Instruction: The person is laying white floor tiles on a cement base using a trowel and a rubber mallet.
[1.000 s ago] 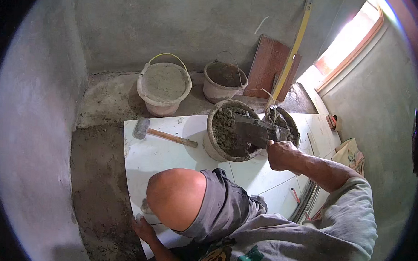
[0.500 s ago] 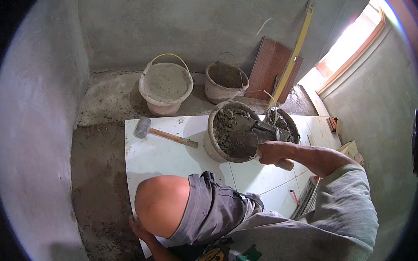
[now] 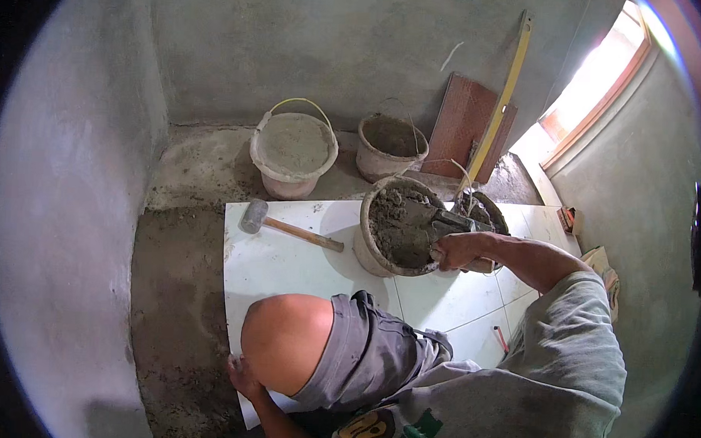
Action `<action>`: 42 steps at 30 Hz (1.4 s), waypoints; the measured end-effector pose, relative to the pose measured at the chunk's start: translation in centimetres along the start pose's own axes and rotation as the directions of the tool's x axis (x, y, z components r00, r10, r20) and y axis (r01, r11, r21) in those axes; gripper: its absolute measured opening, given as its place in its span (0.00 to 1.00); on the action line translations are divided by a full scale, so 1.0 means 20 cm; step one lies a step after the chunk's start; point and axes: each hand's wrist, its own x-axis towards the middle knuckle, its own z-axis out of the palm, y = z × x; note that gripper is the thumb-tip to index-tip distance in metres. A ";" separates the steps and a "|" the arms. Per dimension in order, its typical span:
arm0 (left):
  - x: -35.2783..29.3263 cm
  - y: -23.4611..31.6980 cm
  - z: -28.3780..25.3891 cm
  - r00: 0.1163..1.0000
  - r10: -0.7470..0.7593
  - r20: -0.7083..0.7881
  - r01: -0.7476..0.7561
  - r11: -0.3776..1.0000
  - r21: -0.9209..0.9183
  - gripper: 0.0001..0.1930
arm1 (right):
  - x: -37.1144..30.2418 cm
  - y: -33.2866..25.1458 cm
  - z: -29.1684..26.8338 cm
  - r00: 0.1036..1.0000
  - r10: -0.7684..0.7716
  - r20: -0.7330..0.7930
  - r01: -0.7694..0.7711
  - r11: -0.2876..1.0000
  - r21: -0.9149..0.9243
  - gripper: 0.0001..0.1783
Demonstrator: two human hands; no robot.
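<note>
My right hand [image 3: 461, 251] is closed round the wooden handle of a trowel [image 3: 484, 265], over a bucket of wet grey mortar [image 3: 397, 208]. The trowel's metal part reaches across the bucket's right side, and I cannot make out the whole blade against the mortar. Down by my bare knee, my left hand [image 3: 243, 376] rests at the left edge of the white floor tiles [image 3: 287, 272]. Its fingers are partly hidden but look loosely spread, with nothing seen in them. A mallet [image 3: 254, 216] with a wooden handle lies on the tiles, left of the mortar bucket.
A second mortar bucket [image 3: 486, 212] stands against the first. Behind are a bucket of pale grey mix [image 3: 294, 147] and a darker bucket [image 3: 391, 147]. A yellow level [image 3: 503, 101] and a reddish-brown board [image 3: 462, 119] lean on the wall. Rough mortar bed [image 3: 178, 290] lies left.
The view has shifted slightly, moving the scene right and down. My right hand and the trowel have dipped a little lower toward the mortar. My left hand stays by the tile edge.
</note>
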 end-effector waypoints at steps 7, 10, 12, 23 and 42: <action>0.02 0.19 0.15 0.953 -0.148 -0.265 0.274 0.795 0.542 0.27 | 0.05 -0.05 -0.04 1.000 0.007 0.026 -0.009 0.997 0.081 0.16; -0.01 0.26 0.13 0.940 -0.178 -0.291 0.317 0.773 0.550 0.28 | -0.02 -0.09 -0.04 0.992 0.012 -0.122 0.015 0.976 0.218 0.16; 0.00 0.28 0.11 0.939 -0.278 -0.203 0.344 0.748 0.568 0.27 | -0.01 -0.02 -0.03 0.995 -0.064 -0.078 0.090 0.916 0.392 0.13; -0.06 -0.06 -0.12 0.965 0.016 -0.262 0.073 0.943 0.324 0.19 | -0.06 -0.05 0.01 0.993 0.065 -0.095 -0.011 0.873 0.487 0.13; -0.03 0.08 -0.01 0.942 -0.101 -0.320 0.233 0.884 0.406 0.28 | 0.04 -0.16 0.13 0.977 0.045 -0.210 0.165 0.467 0.869 0.10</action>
